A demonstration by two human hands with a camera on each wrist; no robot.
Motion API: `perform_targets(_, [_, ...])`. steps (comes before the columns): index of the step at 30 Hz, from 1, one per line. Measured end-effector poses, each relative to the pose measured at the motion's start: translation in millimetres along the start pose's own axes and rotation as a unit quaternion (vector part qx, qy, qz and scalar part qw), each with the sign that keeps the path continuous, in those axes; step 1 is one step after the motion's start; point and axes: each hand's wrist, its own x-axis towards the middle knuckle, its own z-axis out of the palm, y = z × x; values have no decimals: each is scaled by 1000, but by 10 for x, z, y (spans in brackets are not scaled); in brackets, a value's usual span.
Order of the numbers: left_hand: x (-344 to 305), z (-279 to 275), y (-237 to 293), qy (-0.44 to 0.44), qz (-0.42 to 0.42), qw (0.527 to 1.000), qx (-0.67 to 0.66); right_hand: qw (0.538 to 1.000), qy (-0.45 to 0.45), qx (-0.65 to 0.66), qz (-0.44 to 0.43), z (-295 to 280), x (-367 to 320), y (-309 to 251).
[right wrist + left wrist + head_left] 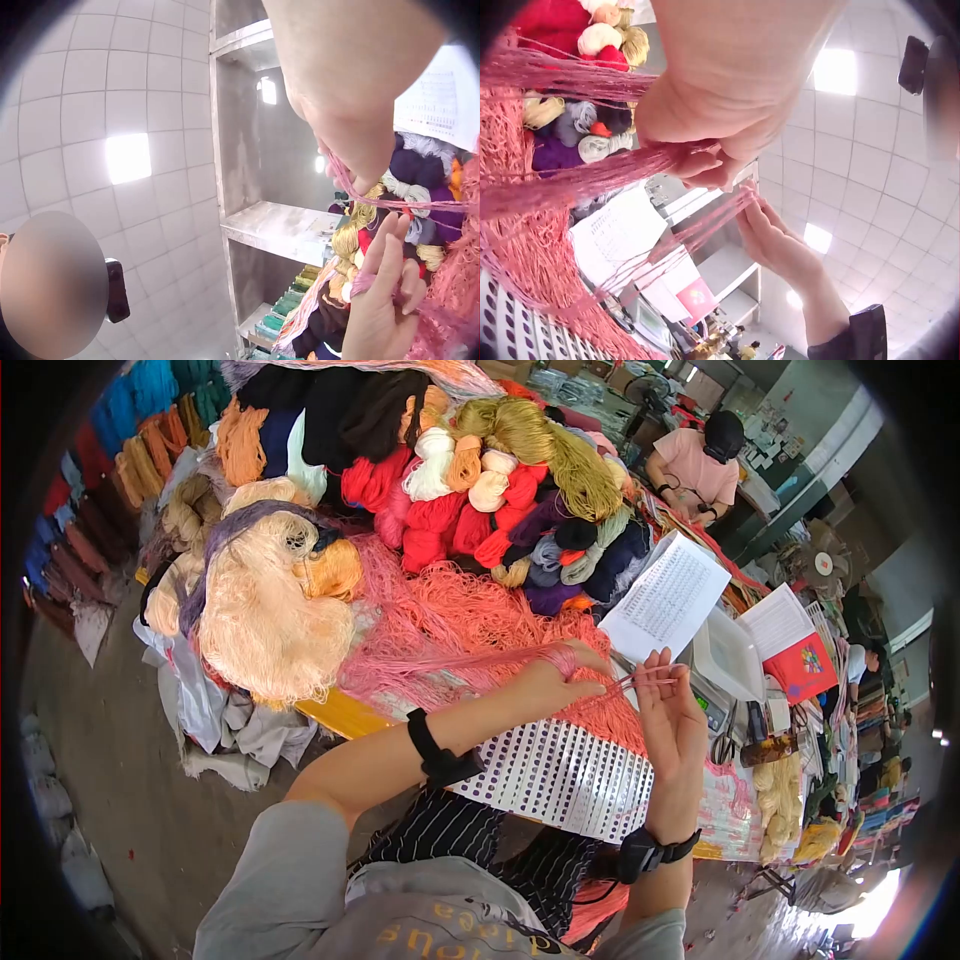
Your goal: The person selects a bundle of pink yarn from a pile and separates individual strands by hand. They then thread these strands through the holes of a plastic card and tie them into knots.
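Note:
My left hand (548, 682) grips a bundle of dusty-pink thread (592, 174), its fingers curled round the strands in the left wrist view. More of the pink thread trails left from that hand across the heap. Just to its right, my right hand (672, 715) is raised, pinching a few pink strands (409, 204) at its fingertips. These strands hang in a slack loop between fingers and heap in the left wrist view. Beneath both hands spreads a tangled heap of coral-pink thread (460, 605). A white card with rows of dark dots (560, 775) lies at the near table edge.
Cream yarn (270, 600) is piled at the left, red skeins (435, 525) and olive skeins (580, 475) at the back. A printed sheet (668, 595), a white plastic tray (730, 655) and a red booklet (800, 668) lie to the right. Another person (697, 465) sits beyond.

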Motion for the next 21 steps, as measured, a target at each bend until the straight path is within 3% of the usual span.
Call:
perform_targets(3, [-11,38,25,-2,32,999,31,1000,-8,-4,4,25,-6,31])
perform_targets(5, [-26,39,189,37,-50,998,-14,1000,-9,-7,4,48,-10,50])
perform_targets(6, [-27,38,252,36,-50,998,-14,1000,-9,-6,3,63,-14,63])
perform_targets(9, [-30,53,303,60,-24,998,11,1000,-12,-3,5,94,-15,97])
perform_targets(11, [-8,101,234,89,81,992,48,1000,-16,-2,9,99,-9,119])
perform_targets(15, [-3,150,218,108,79,991,14,1000,-11,-5,11,129,-12,140])
perform_targets(17, [-19,128,266,85,5,996,-17,1000,-10,-7,12,139,-19,139])
perform_targets(21, [-32,81,243,77,14,997,-11,1000,-11,-17,-1,134,-3,124])
